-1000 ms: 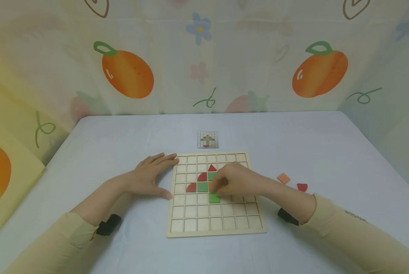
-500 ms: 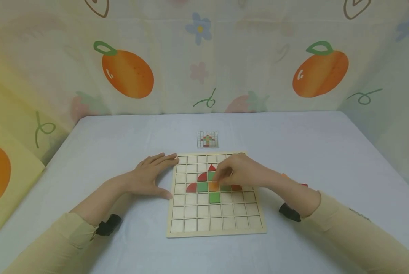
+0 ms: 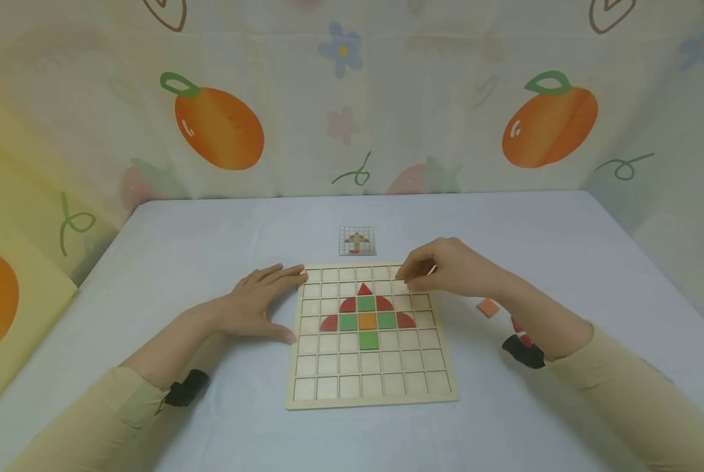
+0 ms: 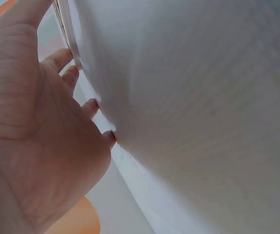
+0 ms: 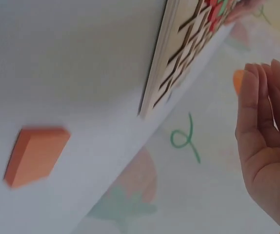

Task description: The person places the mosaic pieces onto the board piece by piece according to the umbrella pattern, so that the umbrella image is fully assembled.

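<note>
A wooden grid board point(image 3: 328, 387) lies flat on the table. Set in its cells are an orange square point(image 3: 367, 320), several green squares point(image 3: 368, 340), a red triangle point(image 3: 363, 289) and several red quarter-circle pieces point(image 3: 348, 305). My left hand point(image 3: 252, 305), fingers spread, has its index fingertip and thumb at the board's left edge; the left wrist view shows the other fingertips down on the cloth. Over the board's far right corner is my right hand point(image 3: 452, 269), fingers loosely bent, with nothing seen between them in the right wrist view.
A loose orange tile point(image 3: 488, 307) lies right of the board, large in the right wrist view. Red pieces point(image 3: 526, 339) beside it are partly covered by the right forearm and wrist strap. Behind the board is a small pattern card point(image 3: 356, 240). A fruit-print curtain point(image 3: 434, 118) hangs behind the table.
My right hand has left the orange square in the board's middle cell and moved back and right, uncovering the pieces on the right side. My left hand stays where it was.
</note>
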A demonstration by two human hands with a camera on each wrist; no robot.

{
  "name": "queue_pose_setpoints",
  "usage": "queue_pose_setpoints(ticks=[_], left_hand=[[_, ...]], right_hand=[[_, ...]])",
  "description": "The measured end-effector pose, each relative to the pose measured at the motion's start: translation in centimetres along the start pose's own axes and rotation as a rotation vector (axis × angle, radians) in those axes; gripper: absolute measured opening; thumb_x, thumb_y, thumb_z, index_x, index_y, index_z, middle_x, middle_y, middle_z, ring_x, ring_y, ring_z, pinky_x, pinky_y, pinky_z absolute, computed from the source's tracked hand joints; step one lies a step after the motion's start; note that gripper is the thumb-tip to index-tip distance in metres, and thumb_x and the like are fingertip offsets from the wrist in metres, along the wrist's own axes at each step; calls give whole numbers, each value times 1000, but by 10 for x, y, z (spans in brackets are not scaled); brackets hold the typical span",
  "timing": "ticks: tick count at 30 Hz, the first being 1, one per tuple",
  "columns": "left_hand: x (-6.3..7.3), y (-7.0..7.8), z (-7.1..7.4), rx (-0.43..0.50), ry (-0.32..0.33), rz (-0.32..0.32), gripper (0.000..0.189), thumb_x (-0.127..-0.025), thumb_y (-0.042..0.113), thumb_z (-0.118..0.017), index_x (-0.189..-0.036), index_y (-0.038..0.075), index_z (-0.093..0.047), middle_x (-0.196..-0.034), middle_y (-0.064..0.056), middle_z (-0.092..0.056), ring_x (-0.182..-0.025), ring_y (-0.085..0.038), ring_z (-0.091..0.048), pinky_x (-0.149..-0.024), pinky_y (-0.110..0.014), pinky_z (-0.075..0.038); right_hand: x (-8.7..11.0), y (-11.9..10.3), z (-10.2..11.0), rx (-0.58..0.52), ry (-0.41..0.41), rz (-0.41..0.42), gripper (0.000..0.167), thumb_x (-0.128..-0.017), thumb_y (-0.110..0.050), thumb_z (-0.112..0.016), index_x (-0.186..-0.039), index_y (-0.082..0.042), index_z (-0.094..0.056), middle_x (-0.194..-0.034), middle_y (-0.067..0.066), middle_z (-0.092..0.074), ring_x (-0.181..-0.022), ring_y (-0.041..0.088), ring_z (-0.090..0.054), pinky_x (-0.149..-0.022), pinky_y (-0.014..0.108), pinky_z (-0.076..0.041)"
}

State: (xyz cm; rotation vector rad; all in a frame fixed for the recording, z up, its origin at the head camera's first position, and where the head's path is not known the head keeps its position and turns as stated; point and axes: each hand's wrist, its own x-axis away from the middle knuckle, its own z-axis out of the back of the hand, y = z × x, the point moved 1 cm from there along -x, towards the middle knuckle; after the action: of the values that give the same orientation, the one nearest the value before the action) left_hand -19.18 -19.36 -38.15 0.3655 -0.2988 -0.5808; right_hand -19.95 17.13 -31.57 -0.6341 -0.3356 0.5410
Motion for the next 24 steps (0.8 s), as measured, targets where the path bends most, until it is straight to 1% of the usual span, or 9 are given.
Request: queue_pose_setpoints(ticks=[6,9,12,18,24], left_hand=[[0,-1,-1,-4,-2,1,107,-79,59,-85,-163,15,-35,-175,-10,-25,-160,-50,-15,-124,-76,-15],[0,-1,-2,-5,-4,7,108,-79,60,-84,-164,16,-34,-175,-10,-24,-160,-50,-15,-125,-76,-14],[0,-1,-2,-3,-6,11,108,-79,59,-84,-164,16,-34,-176,-10,-24,-160,-50,-14,-125,-75,-13],[0,1,0,2,0,6,107,-80,57,-85,-163,14,-34,-175,-11,-24,-160,-50,-14,-125,-76,-13],[0,1,0,0,5,-1,106,-80,56,-85,-163,13,-35,-175,-12,-25,-160,-50,-15,-124,-76,-14]], right_hand=[[13,19,17,53,17,-25,18,-94,-10,-74,-112,-8,-79,-99,-1,-79,-94,14,-70,-90,35,-62],[19,31,24,76,11,-52,20,-94,-11,-75,-114,-9,-79,-99,-2,-79,-96,14,-70,-90,35,-61],[25,43,30,91,-19,-75,21,-94,-13,-75,-115,-11,-78,-103,-1,-79,-99,14,-70,-91,34,-60],[35,71,39,94,-113,-129,21,-94,-17,-77,-114,-14,-79,-108,-3,-78,-101,13,-67,-92,34,-56],[42,97,45,65,-138,-188,22,-92,-18,-77,-114,-14,-79,-108,-3,-78,-100,13,-66,-91,33,-55]])
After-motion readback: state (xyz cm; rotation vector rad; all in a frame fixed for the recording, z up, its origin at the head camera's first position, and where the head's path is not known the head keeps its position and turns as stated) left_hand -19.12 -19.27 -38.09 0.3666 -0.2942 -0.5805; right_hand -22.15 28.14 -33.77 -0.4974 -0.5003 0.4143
